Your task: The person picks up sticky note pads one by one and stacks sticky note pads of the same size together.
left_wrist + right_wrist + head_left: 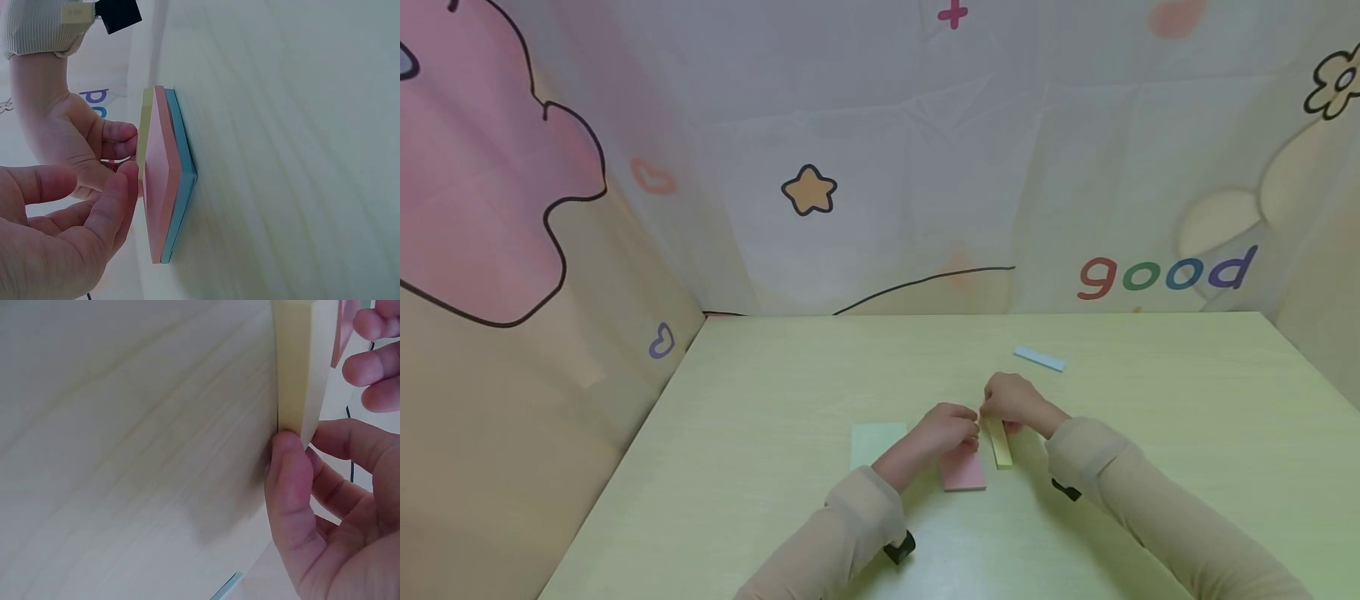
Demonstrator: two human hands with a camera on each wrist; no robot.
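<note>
My right hand (1015, 398) pinches the far end of a narrow yellow sticky-note pad (1000, 448) between thumb and fingers; the right wrist view shows the thumb pressed against the pad (294, 369). Left of it lies a pink sticky-note pad (964, 473), its far part hidden by my left hand (949, 429). In the left wrist view the left fingers bend loosely beside the pink pad (161, 181), thumb apart, nothing gripped. Whether those fingertips touch the pad I cannot tell. A pale green square pad (876, 440) lies left of the pink one, partly behind the left wrist.
A narrow light-blue strip (1039, 359) lies farther back on the pale wood-grain table (775, 375), beyond the right hand. A printed cloth backdrop (880, 167) rises at the table's back edge and along both sides. Dark devices sit under both cuffs.
</note>
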